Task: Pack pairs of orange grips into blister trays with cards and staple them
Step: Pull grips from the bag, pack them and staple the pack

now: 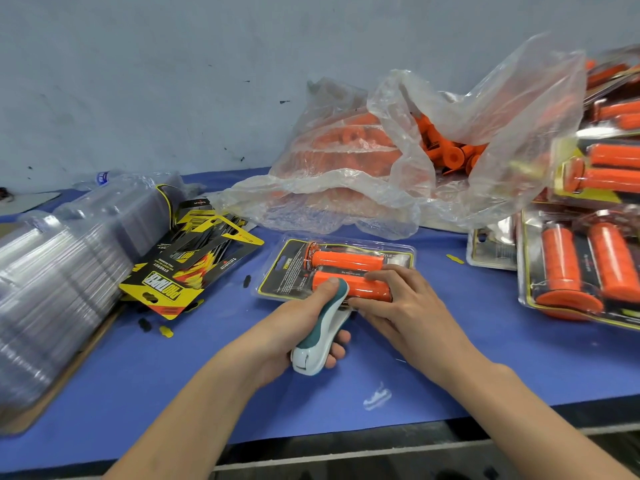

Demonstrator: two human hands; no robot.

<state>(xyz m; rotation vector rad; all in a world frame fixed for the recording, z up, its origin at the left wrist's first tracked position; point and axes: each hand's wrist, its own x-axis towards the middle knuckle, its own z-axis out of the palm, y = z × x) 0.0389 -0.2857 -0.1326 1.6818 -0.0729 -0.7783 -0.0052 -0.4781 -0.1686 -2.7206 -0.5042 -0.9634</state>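
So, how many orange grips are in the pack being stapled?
2. The far grip lies by the pack's back edge; the near grip lies beside it, partly covered by the stapler.

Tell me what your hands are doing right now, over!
Left hand grips stapler at near edge of pack. Right hand flat, pressing pack down. Two orange grips and card inside. Nothing blocking the stapler.

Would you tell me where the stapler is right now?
Centre of the head view: the left hand grips the stapler at the near edge of the blister pack, beside the right hand.
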